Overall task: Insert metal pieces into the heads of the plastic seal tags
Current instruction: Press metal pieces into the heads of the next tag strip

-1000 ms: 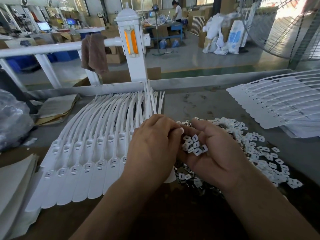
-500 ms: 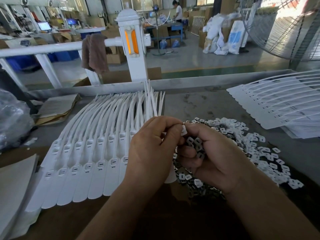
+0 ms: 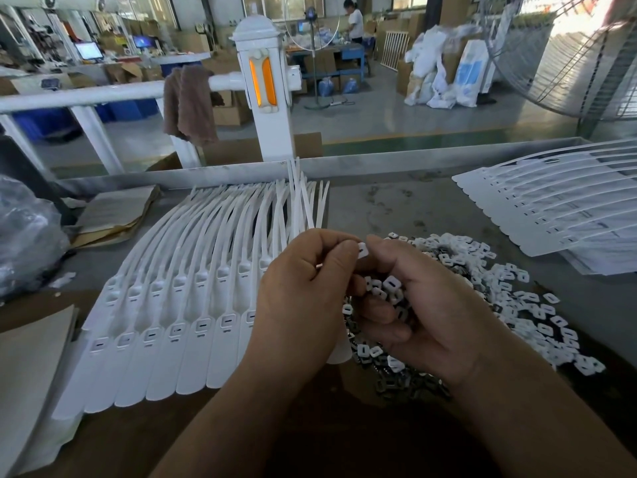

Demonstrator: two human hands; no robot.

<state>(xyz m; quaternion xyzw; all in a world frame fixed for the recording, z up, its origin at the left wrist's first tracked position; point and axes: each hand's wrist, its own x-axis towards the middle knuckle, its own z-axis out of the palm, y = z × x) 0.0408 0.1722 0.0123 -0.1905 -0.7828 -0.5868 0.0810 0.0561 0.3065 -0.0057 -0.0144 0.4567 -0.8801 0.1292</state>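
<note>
A fanned row of white plastic seal tags (image 3: 193,305) lies on the table, heads toward me, straps running away. My left hand (image 3: 303,305) hovers over the row's right end, fingers curled, and pinches one small white piece (image 3: 362,250) together with the thumb of my right hand (image 3: 424,315). That right hand is cupped, holding several small white-and-metal pieces (image 3: 389,288) in its palm. More such pieces form a loose pile (image 3: 517,298) on the table to the right and under my hands.
A second sheet of white tags (image 3: 551,201) lies at the far right. Brown paper (image 3: 113,215) and a clear plastic bag (image 3: 24,236) sit at the left, cardboard (image 3: 31,357) at the near left. A metal table rim (image 3: 379,163) runs across the back.
My right hand has curled from open-palmed to cupped round the pieces. Both hands rose slightly, and the single piece came up between the fingertips.
</note>
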